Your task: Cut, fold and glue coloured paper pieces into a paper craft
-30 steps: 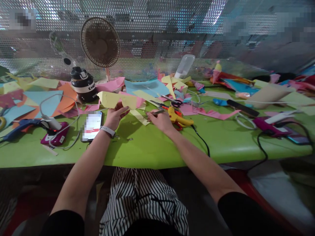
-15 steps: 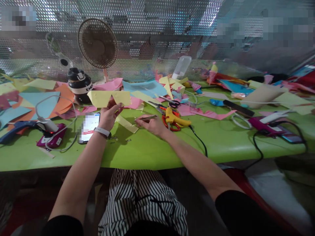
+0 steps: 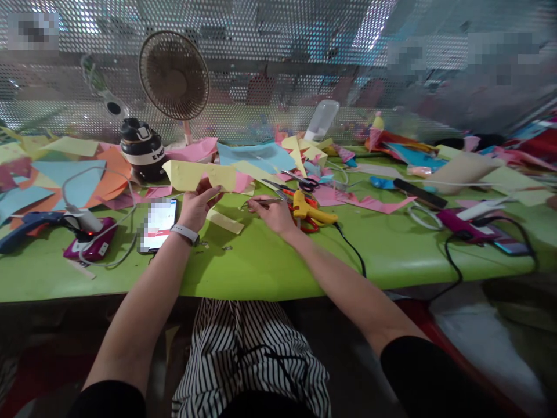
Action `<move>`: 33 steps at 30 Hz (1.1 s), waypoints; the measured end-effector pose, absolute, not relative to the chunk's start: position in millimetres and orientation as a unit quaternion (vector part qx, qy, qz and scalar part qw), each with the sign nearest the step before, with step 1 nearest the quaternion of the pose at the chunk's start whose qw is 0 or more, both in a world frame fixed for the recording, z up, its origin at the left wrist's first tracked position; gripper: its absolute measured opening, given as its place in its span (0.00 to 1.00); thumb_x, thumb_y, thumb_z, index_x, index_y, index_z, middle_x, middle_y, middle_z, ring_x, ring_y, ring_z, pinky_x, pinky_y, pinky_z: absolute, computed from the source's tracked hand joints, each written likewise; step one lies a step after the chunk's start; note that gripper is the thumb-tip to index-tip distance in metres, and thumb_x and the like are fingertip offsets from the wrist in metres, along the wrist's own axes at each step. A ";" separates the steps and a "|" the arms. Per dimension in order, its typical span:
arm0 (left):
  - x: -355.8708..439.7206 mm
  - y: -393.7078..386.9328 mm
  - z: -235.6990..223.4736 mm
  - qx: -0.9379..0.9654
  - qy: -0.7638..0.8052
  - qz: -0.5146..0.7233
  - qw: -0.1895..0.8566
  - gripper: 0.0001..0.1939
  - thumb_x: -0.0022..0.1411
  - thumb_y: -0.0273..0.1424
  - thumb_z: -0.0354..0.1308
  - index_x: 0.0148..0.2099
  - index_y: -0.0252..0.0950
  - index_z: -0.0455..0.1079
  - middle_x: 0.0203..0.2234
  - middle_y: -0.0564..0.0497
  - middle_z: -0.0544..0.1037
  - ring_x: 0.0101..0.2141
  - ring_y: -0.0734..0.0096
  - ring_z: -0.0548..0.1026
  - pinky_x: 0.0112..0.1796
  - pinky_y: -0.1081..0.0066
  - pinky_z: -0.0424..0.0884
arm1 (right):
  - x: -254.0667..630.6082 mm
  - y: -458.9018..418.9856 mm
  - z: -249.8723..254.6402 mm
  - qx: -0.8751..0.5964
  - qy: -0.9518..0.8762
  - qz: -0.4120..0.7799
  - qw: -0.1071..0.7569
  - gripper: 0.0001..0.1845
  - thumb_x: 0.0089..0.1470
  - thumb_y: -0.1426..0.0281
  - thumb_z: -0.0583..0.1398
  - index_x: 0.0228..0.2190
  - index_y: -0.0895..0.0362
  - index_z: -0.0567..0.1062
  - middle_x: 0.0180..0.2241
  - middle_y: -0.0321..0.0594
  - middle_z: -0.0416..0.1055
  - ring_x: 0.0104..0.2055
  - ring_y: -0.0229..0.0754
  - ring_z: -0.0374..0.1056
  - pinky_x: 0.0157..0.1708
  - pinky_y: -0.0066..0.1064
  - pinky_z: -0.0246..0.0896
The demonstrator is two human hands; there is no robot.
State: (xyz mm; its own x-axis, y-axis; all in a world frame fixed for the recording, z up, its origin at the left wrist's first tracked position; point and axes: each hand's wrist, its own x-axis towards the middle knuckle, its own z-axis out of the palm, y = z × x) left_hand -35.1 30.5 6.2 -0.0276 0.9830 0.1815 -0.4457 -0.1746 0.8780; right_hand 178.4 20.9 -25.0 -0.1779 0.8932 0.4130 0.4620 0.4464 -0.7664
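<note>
My left hand (image 3: 196, 204) is closed on a piece of yellow paper (image 3: 191, 175) and holds it up above the green table (image 3: 270, 261). My right hand (image 3: 273, 212) pinches a thin metal tool (image 3: 260, 202), small scissors or tweezers, I cannot tell which, with its tip pointing left toward the paper. A cut yellow strip (image 3: 225, 221) lies on the table between my hands. A yellow glue gun (image 3: 314, 212) lies just right of my right hand.
A phone (image 3: 157, 223) lies left of my left wrist. A black bottle (image 3: 143, 150) and a small fan (image 3: 174, 75) stand at the back. Coloured paper scraps (image 3: 256, 155), scissors (image 3: 305, 183), cables and a magenta device (image 3: 89, 245) lie across the table.
My right hand has drawn back left from beside the glue gun and raised the metal tool toward the paper. The yellow strip has dropped onto the table. My left hand stays about where it was.
</note>
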 end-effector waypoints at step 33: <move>-33.2 26.4 8.5 0.423 0.326 0.634 0.560 0.17 0.43 0.28 0.74 0.38 0.37 0.77 0.40 0.48 0.81 0.44 0.63 0.78 0.48 0.64 0.75 | 171.5 26.3 -33.5 -0.467 -0.652 0.333 0.496 0.27 0.55 0.45 0.60 0.34 0.57 0.79 0.32 0.45 0.82 0.34 0.45 0.80 0.29 0.32 0.77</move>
